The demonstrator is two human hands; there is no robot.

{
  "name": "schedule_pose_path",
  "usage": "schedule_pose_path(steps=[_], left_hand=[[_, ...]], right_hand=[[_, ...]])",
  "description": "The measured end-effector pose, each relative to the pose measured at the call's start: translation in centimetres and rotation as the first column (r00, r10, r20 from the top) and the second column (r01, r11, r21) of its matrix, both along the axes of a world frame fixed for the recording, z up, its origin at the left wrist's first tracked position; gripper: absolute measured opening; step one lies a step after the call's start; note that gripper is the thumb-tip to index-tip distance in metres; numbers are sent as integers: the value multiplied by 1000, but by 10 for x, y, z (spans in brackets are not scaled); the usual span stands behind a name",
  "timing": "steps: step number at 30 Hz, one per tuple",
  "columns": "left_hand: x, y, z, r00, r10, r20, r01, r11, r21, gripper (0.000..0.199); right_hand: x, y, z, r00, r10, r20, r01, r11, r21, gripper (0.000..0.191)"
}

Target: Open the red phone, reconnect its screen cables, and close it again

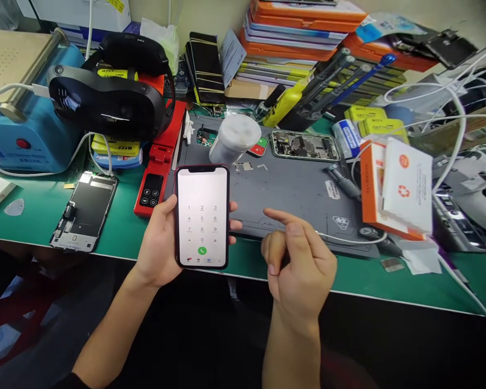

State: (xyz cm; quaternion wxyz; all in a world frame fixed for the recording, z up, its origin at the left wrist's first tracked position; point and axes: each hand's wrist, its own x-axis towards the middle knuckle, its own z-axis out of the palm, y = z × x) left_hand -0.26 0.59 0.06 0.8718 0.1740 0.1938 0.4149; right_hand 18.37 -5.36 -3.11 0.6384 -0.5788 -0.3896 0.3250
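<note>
A phone (202, 216) with a dial keypad lit on its screen is held upright in my left hand (160, 243), whose thumb lies along one edge while the fingertips show past the other. To the right of it, my right hand (302, 259) hovers over the front edge of the dark grey mat (287, 189). Its index finger points left towards the phone without touching it, and the other fingers are curled with nothing visible in them. Behind the phone stands a white cylindrical container (237, 138).
An opened phone (305, 146) and small metal parts lie on the mat. At left are a detached screen (85, 210), a red device (154, 183), a headset (109, 102) and a blue machine (24, 124). Orange-white boxes (407, 186) and cables stand right.
</note>
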Motion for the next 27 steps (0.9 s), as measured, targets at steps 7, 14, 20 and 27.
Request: schedule_pose_path(steps=[7,14,20,27], left_hand=[[-3,-2,-1,1000,0,12,0,1000,-30,53],[-7,-2,-3,998,33,-61,-37,996,-75,55],[-8,-3,-2,989,44,-141,-58,993,-102,59],[-4,-4,1,970,90,-225,-110,991,-78,63]], right_hand=[[-1,0,-2,1000,16,10,-16,1000,4,33],[1,7,-10,990,143,-9,-143,984,-103,46],[-5,6,-6,967,194,165,-175,977,-121,50],[-9,5,-10,896,323,304,-308,947,-95,49]])
